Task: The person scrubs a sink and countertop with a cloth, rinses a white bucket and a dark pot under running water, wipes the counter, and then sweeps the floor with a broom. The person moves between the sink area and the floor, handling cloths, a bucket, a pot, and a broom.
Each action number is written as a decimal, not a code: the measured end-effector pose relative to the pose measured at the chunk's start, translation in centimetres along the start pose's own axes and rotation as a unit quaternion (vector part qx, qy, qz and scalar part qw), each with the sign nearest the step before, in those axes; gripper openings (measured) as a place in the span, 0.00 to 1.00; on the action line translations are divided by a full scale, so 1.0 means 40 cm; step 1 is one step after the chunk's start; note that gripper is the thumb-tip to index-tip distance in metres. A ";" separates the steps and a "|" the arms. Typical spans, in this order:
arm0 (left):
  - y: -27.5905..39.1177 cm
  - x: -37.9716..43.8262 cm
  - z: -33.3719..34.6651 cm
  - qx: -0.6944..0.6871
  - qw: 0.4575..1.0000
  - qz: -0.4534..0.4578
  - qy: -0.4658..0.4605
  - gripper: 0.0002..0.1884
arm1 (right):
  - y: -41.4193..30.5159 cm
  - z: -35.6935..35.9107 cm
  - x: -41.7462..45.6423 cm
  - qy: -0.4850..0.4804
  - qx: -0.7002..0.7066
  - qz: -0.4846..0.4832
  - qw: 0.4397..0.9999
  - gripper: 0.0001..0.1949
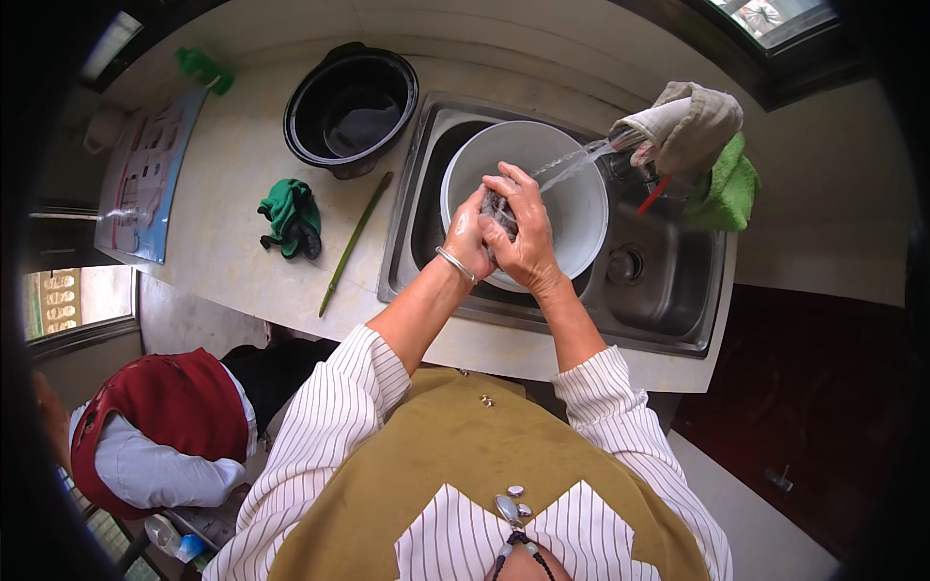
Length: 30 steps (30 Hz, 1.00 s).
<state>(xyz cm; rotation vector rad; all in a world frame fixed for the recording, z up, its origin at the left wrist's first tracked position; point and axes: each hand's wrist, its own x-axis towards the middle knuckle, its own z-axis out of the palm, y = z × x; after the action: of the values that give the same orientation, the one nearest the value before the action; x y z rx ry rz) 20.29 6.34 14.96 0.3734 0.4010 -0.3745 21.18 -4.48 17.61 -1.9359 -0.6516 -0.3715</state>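
Observation:
Both of my hands are wet and close around a dark, soft, wet wad point(500, 215), perhaps a scouring pad or cloth; which is not clear. My left hand point(467, 236), with a silver bangle at its wrist, presses it from the left. From the right, my right hand point(524, 225) wraps over it with curled fingers. They are above a white round basin point(581, 247) set in the left bowl of a steel sink point(479, 309). Water point(574, 163) runs from a cloth-wrapped tap point(625, 138) past my right hand towards the basin.
Left of the sink are a black pot point(352, 109), a green stem point(356, 243), green-and-black gloves point(292, 218), a green bottle point(205, 70) and a printed sheet point(149, 178). A green cloth point(726, 189) hangs by the tap. Another person in a red vest point(174, 407) bends at the lower left.

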 end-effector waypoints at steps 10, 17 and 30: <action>-0.017 0.023 0.002 0.029 0.999 0.004 -0.018 0.15 | 0.008 0.032 -0.010 -0.001 0.197 0.183 0.963 0.20; -0.052 0.042 0.034 0.091 0.977 0.104 0.163 0.17 | 0.021 0.042 0.018 0.160 0.146 0.243 0.946 0.13; 0.183 -0.062 0.096 0.286 0.952 0.094 -0.047 0.20 | 0.073 -0.109 -0.153 0.037 0.010 0.260 0.965 0.20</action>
<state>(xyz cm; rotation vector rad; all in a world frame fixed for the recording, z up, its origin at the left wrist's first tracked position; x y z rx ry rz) 22.42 11.76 21.34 0.9504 0.1533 -0.3162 18.10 -11.10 14.17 -1.9766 -0.0819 -0.1021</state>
